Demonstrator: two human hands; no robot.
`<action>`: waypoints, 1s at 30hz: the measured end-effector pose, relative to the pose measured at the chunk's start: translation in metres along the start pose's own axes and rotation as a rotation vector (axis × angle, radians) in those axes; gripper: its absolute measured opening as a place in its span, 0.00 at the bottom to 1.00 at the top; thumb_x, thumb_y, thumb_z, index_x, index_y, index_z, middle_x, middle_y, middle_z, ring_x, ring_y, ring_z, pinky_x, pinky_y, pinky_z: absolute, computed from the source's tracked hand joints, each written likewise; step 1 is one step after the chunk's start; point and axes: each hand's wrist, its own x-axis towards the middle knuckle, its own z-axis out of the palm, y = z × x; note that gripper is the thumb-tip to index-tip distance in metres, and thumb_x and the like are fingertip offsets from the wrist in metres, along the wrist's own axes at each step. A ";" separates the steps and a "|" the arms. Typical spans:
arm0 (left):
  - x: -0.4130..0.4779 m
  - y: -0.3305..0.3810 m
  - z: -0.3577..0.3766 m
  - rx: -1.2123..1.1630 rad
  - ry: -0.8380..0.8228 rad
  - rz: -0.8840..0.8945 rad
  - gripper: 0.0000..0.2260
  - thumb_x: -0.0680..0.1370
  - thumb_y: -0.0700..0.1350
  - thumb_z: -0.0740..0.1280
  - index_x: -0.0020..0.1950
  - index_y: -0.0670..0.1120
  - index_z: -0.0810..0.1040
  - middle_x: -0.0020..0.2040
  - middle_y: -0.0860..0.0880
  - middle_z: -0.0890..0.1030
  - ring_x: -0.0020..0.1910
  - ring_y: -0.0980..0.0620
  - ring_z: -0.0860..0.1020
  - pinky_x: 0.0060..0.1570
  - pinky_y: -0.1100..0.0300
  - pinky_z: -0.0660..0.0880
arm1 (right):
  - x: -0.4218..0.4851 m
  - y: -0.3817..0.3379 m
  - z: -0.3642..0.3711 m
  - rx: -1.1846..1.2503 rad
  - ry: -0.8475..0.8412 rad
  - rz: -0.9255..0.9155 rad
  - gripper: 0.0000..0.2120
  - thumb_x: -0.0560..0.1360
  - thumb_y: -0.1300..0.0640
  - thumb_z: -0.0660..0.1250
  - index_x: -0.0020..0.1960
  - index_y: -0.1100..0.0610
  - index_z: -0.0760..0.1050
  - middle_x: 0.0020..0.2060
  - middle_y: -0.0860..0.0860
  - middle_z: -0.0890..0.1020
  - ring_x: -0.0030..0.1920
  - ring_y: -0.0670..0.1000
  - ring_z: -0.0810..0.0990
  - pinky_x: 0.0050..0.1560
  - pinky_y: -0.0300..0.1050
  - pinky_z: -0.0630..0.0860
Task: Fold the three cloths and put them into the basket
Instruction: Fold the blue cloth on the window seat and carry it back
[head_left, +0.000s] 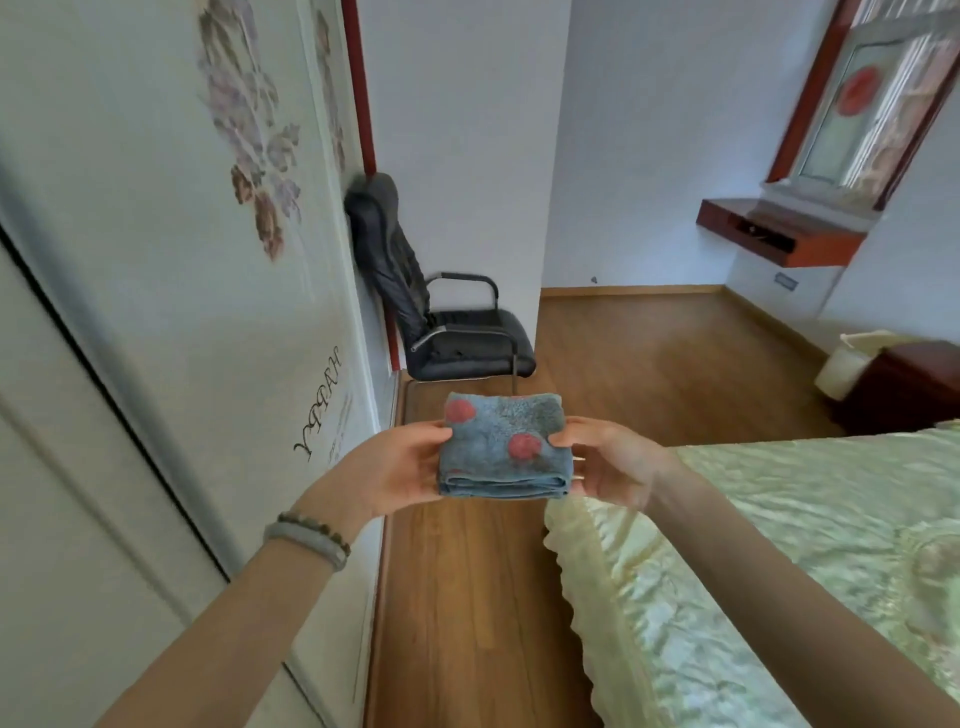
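Observation:
A blue fluffy cloth with red dots (501, 441), folded into a small thick square, hangs in the air between my two hands above the wooden floor. My left hand (400, 467) grips its left edge, thumb on top and fingers underneath. On the right edge, my right hand (605, 460) pinches it the same way. No basket and no other cloth shows in this view.
A bed with a pale green quilted cover (779, 545) fills the lower right. A black armchair (457, 332) stands ahead against the wall. A white wardrobe with flower decals (182, 312) lines the left. A dark red nightstand (904, 389) and a white bin (844, 371) are at the right.

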 end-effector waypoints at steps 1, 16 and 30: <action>0.020 0.008 -0.005 0.003 -0.004 -0.008 0.09 0.74 0.40 0.66 0.48 0.43 0.85 0.47 0.43 0.85 0.46 0.46 0.84 0.42 0.54 0.80 | 0.016 -0.008 -0.009 -0.004 -0.002 0.002 0.19 0.69 0.62 0.67 0.61 0.61 0.75 0.45 0.55 0.85 0.44 0.51 0.84 0.39 0.43 0.81; 0.344 0.149 -0.026 0.045 0.047 -0.025 0.13 0.78 0.39 0.62 0.62 0.39 0.75 0.59 0.39 0.80 0.56 0.42 0.80 0.48 0.50 0.80 | 0.270 -0.176 -0.182 0.073 0.046 -0.013 0.19 0.70 0.62 0.65 0.61 0.62 0.73 0.52 0.60 0.80 0.48 0.56 0.81 0.45 0.48 0.81; 0.653 0.245 -0.051 0.088 -0.075 -0.132 0.15 0.79 0.39 0.61 0.65 0.39 0.74 0.58 0.39 0.78 0.54 0.42 0.77 0.53 0.46 0.77 | 0.468 -0.283 -0.336 0.157 0.273 -0.032 0.21 0.72 0.64 0.63 0.65 0.63 0.71 0.57 0.60 0.76 0.48 0.56 0.78 0.40 0.44 0.82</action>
